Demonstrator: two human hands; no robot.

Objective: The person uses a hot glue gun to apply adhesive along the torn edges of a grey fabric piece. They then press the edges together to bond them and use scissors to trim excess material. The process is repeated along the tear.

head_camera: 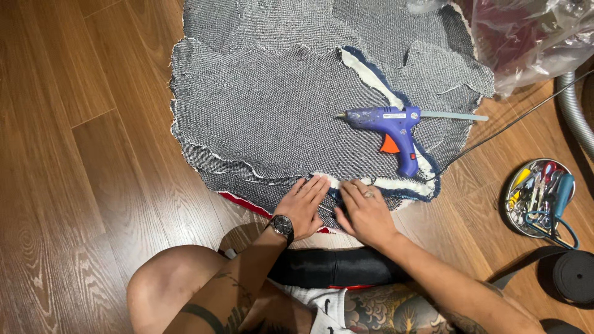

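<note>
my left hand [303,205] and right hand [365,213] lie flat, fingers spread, pressing the near edge of the grey fabric [272,105]. neither pinches anything. the blue glue gun [390,127] lies on the fabric, far right of my hands.

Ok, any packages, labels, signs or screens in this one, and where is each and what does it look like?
Label: small white rectangular sticker on the side of the blue glue gun, lying on the grey fabric.
Plastic bag: top right corner, clear and crumpled, dark red contents inside.
Watch: round dark face, on the wrist of the left hand.
No signs or screens.
</note>
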